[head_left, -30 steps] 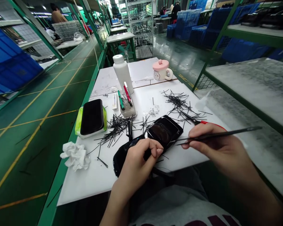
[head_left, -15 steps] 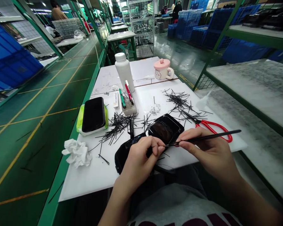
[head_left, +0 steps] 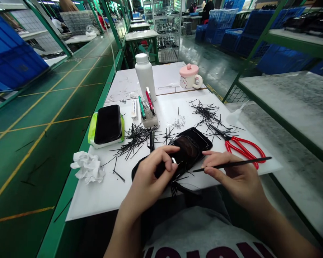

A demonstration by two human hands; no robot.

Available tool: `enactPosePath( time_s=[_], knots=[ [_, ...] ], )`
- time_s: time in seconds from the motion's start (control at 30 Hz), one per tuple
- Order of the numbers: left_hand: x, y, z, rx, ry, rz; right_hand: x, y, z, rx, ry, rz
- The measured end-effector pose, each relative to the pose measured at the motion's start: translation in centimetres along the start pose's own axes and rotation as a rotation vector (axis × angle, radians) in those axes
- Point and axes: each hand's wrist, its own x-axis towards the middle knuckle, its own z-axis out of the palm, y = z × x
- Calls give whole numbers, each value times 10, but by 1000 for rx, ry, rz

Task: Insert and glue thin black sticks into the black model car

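Note:
My right hand (head_left: 234,172) is closed on a slim black pointed tool (head_left: 242,162), its fine tip directed left toward my other hand. My left hand (head_left: 153,172) is in a pinch, with a small silvery piece (head_left: 173,160) showing at its fingertips; its exact kind is too small to tell. Beneath and behind the hands lies a glossy black moulded article (head_left: 195,143), its left part covered by my left hand. Red-handled scissors (head_left: 240,147) lie beyond my right hand, blades partly over a pile of thin black strips (head_left: 207,113).
On the white board stand a white bottle (head_left: 144,75), a pen holder (head_left: 150,122), a lidded mug (head_left: 187,81) and a phone (head_left: 109,123) on a green pack. Another strip pile (head_left: 137,138), small clear bits (head_left: 178,122) and crumpled tissue (head_left: 87,166) lie around. A green-framed shelf (head_left: 285,91) stands right.
My hands have drawn apart, and the black tool's tip has left my left fingertips. The silvery piece now shows there. The view has shifted slightly.

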Motion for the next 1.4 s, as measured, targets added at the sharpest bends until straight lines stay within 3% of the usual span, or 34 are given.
enactPosePath(
  time_s=[0.23,0.33,0.87,1.4],
  knots=[
    [-5,-31,-17,-120,434,-25,-21,22,15,12,-47,-105],
    [-6,-39,-14,-180,536,-21,-26,27,19,-14,-35,-124],
    [-13,-45,-14,-125,426,26,-31,38,28,-145,62,-285],
    [-14,-45,-13,-102,433,48,-32,40,29,-200,67,-295]
  ],
)
